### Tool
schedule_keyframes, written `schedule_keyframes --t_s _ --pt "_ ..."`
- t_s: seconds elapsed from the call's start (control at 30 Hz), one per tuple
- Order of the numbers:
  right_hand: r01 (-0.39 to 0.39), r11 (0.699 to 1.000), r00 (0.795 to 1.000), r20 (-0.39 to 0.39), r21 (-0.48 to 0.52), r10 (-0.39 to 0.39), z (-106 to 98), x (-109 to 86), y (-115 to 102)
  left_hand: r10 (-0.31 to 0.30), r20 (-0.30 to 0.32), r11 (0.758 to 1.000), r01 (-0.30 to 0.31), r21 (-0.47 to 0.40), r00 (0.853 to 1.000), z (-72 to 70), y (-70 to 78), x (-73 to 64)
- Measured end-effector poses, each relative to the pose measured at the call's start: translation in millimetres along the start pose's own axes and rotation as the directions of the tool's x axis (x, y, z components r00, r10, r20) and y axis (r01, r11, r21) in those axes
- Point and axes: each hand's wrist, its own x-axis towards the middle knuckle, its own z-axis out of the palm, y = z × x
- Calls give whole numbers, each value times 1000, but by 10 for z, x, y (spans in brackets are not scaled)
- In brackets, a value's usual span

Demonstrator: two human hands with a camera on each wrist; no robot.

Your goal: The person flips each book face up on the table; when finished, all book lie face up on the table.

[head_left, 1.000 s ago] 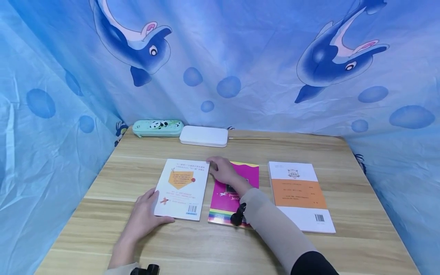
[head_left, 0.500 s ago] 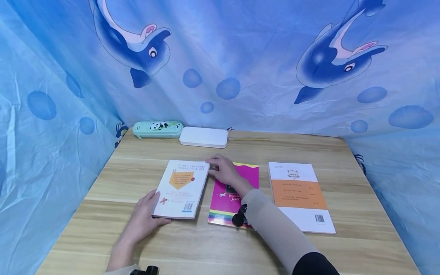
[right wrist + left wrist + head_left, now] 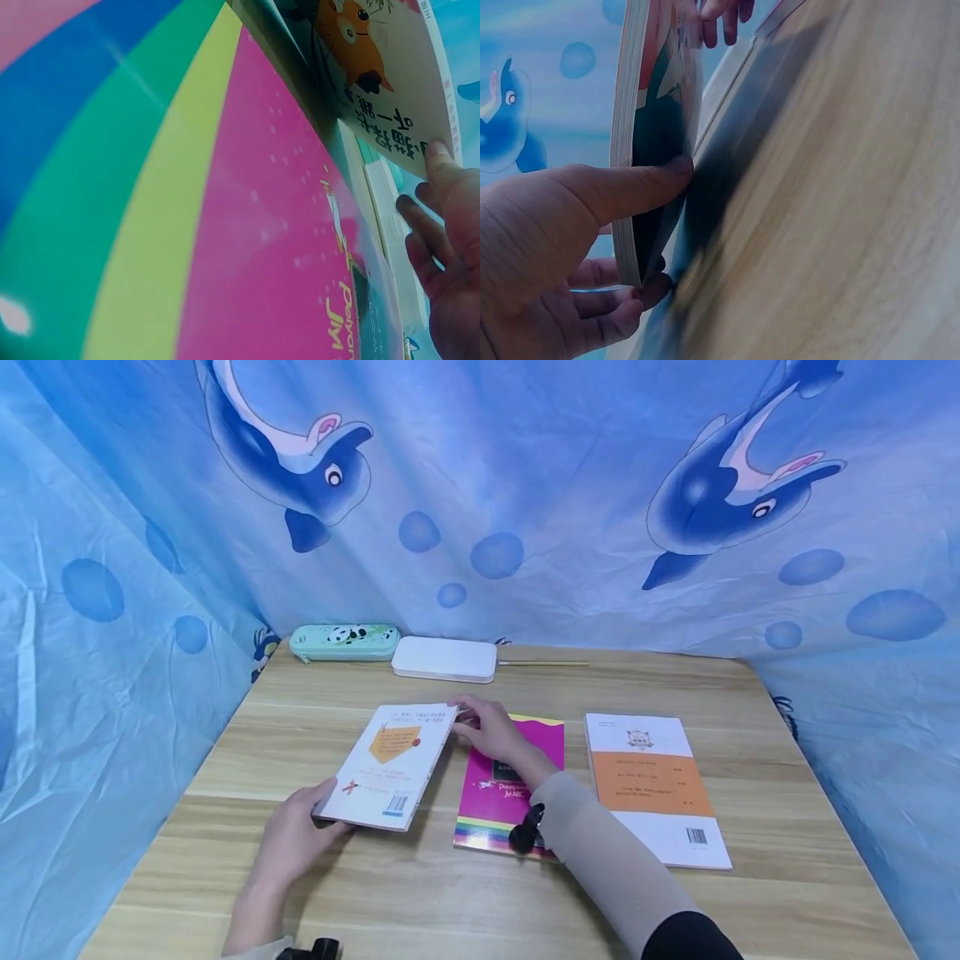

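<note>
A white book (image 3: 390, 768) with an orange panel and a barcode on its back cover is lifted off the table, tilted, with its right side higher. Its lower left corner is held by my left hand (image 3: 288, 839), the thumb on the underside cover in the left wrist view. My right hand (image 3: 491, 735) pinches the upper right corner. In the right wrist view, the thumb of that right hand (image 3: 457, 247) lies on the front cover (image 3: 360, 75), which has an orange cartoon animal. Beneath my right forearm lies a magenta book (image 3: 487, 802) with a rainbow band.
To the right lies a white book with an orange band (image 3: 652, 785). Along the table's back edge are a green panda pencil case (image 3: 345, 643), a white flat case (image 3: 444, 658) and a thin stick (image 3: 543, 663). A blue dolphin-print curtain (image 3: 480, 485) surrounds the wooden table (image 3: 450, 910).
Both hands have raised the white book from lying flat and tipped it, its right side going up. The left hand has shifted slightly left with it. The other books have stayed in place.
</note>
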Motion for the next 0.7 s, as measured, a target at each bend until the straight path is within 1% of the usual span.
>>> schedule_keyframes --t_s 0.07,0.2,0.3,0.37,0.43,0.57,0.7 --pt "20 1000 1000 -4 21 -20 -9 2 -10 1 -2 1000 -1 0 1000 -16 2 3" --pt "40 999 999 -8 24 -40 -24 -5 -35 18 -10 1000 -18 -14 1000 -22 5 7" --pt "50 998 999 -22 31 -49 -30 -14 -47 27 -43 999 -29 -36 999 -8 17 4" --pt "65 997 997 -46 42 -63 -36 -15 -56 40 -77 998 -44 -50 996 1 29 6" --pt "89 994 993 -77 65 -84 -45 -11 -71 59 -120 996 -67 -63 991 6 45 7" --pt "140 982 983 -137 124 -122 -74 2 -121 93 -203 991 -111 -75 975 18 78 9" --pt "179 972 970 -189 151 -150 -113 24 -179 103 -255 989 -127 -77 961 34 113 8"
